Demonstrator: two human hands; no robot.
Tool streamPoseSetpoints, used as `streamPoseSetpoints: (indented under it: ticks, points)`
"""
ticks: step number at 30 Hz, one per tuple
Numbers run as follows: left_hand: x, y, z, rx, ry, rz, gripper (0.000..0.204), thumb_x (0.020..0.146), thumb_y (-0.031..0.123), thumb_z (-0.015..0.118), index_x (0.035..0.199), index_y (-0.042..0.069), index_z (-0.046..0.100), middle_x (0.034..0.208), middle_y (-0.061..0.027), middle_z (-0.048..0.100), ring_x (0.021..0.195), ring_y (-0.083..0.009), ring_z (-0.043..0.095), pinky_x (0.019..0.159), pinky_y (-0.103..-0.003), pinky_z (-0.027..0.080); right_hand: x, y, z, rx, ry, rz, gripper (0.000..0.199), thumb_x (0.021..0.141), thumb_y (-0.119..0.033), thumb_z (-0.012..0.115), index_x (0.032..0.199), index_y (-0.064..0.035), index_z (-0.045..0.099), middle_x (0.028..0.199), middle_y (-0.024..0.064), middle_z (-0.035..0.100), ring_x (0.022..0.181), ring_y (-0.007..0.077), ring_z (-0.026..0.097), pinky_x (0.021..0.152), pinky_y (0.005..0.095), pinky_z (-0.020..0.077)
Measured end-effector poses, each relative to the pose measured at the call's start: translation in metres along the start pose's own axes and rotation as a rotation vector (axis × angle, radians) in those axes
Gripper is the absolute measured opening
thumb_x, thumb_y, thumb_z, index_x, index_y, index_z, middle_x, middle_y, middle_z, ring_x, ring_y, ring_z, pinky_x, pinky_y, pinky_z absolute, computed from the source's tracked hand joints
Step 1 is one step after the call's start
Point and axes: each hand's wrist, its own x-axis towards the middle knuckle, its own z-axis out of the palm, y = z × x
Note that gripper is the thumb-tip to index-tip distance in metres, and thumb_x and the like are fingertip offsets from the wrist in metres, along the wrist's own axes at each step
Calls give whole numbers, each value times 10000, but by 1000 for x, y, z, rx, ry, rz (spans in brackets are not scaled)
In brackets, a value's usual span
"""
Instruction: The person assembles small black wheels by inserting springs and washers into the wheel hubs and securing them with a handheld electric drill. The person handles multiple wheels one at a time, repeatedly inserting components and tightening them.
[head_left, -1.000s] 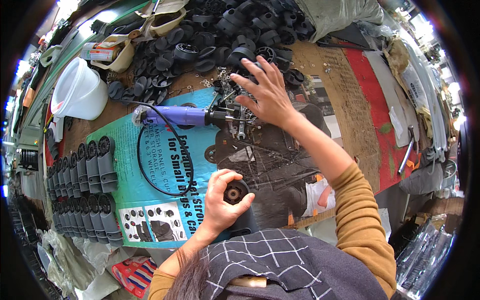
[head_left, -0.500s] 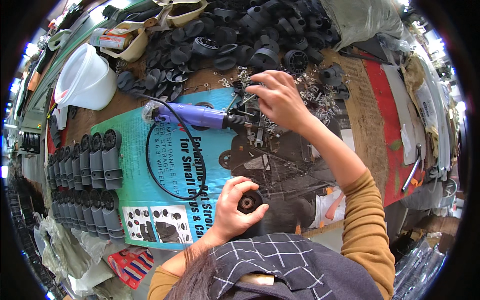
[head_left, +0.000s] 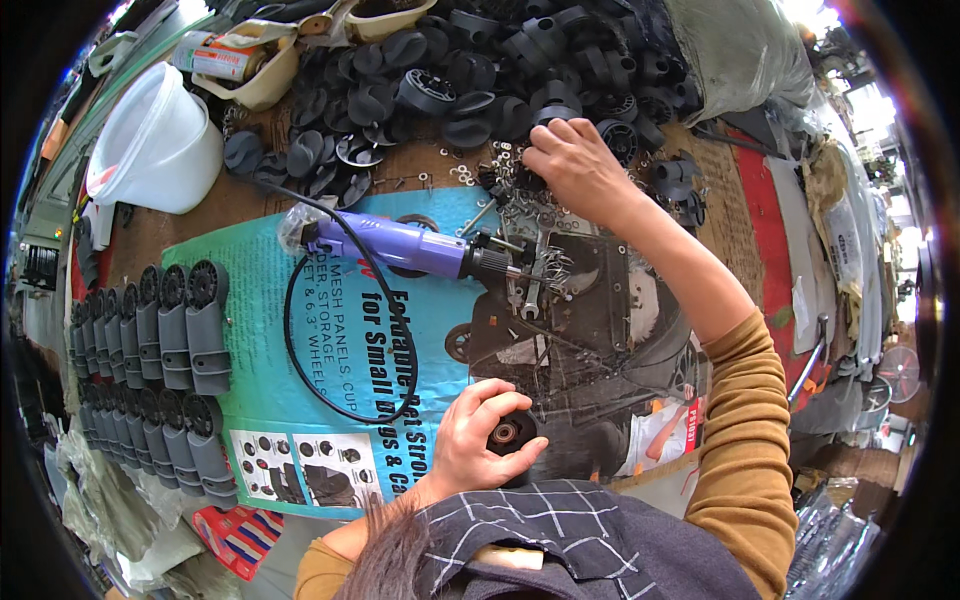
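My left hand (head_left: pixel 478 430) grips a small black wheel (head_left: pixel 509 434) just above my lap, at the near edge of the printed cardboard sheet (head_left: pixel 330 360). My right hand (head_left: pixel 572 165) reaches far across the table, fingers curled down into a scatter of small metal screws and washers (head_left: pixel 520 200) beside the heap of black wheel parts (head_left: pixel 470 75). What the fingers hold is hidden. A purple corded power tool (head_left: pixel 400 245) lies on the sheet between my two hands, its black cable (head_left: pixel 300 340) looping toward me.
Two rows of grey wheel housings with black wheels (head_left: pixel 160 340) line the left side. A white plastic tub (head_left: pixel 155 145) stands at the far left. A wrench (head_left: pixel 528 300) lies by the tool's tip. Red and grey mats (head_left: pixel 790 240) cover the right side.
My right hand has moved farther away and to the right, from beside the tool's tip into the screw pile. The left hand keeps hold of the black wheel near my lap.
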Motion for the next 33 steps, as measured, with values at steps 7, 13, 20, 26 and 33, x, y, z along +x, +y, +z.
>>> streamPoseSetpoints:
  ticks: [7, 13, 20, 26, 33]
  points:
    - [0, -2, 0, -30, -4, -11, 460, 653, 229, 849, 1039, 98, 636, 1059, -111, 593, 937, -299, 612, 801, -408, 506, 4, -30, -19, 309, 87, 18, 242, 754, -130, 691, 974, -65, 613, 945, 80, 505, 978, 244, 526, 876, 384, 350]
    - [0, -2, -1, -25, -13, -21, 470, 650, 233, 850, 1049, 107, 636, 1067, -116, 593, 946, -301, 611, 802, -411, 505, 39, -46, -10, 211, -120, -120, 202, 685, -149, 715, 859, -89, 630, 940, 61, 498, 957, 214, 521, 869, 376, 351]
    - [-1, -3, -1, -39, -15, -22, 459, 656, 243, 848, 1045, 109, 644, 1072, -112, 592, 941, -301, 611, 809, -409, 502, 18, -40, -28, 309, -102, 14, 142, 705, -170, 698, 821, -93, 665, 942, 52, 535, 1001, 200, 541, 880, 375, 360]
    - [1, -2, -2, -33, -18, -17, 458, 655, 241, 848, 1045, 110, 647, 1064, -109, 590, 937, -298, 612, 808, -406, 502, 25, -43, -22, 213, -96, -49, 126, 696, -165, 702, 792, -91, 670, 940, 50, 532, 1006, 212, 537, 872, 378, 369]
    - [2, -2, -2, -39, -10, -14, 462, 642, 225, 852, 1038, 106, 648, 1059, -95, 591, 936, -294, 610, 797, -405, 504, -10, -62, -45, 442, -273, 259, 209, 698, -171, 711, 876, -64, 692, 954, 79, 527, 1008, 234, 538, 888, 388, 360]
